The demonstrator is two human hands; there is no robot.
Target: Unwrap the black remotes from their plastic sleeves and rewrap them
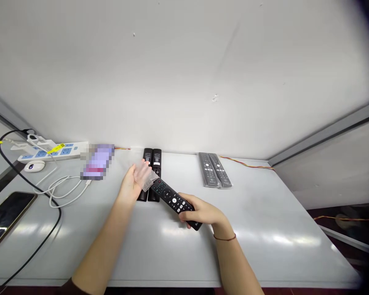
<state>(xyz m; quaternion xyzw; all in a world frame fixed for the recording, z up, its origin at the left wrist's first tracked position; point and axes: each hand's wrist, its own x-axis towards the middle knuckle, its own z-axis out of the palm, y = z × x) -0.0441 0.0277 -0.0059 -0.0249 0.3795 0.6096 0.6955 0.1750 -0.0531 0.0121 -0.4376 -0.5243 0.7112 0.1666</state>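
My right hand [199, 209] is closed around the lower end of a black remote control [172, 199], whose button side faces up. The remote points up and to the left. Its top end meets a clear plastic sleeve [149, 180]; whether the tip is still inside, I cannot tell. My left hand [135, 180] grips the sleeve, its fingers showing through the film. Behind the sleeve, two black remotes [156, 157] lie side by side on the table, partly covered by my left hand and the sleeve.
Two remotes in plastic sleeves [213, 170] lie to the right on the grey table [264, 237]. At the left are a power strip [75, 150], a lit phone [98, 162] on a white cable [69, 203], a white mouse [35, 166], a dark phone [6, 219] and a black cord [43, 241].
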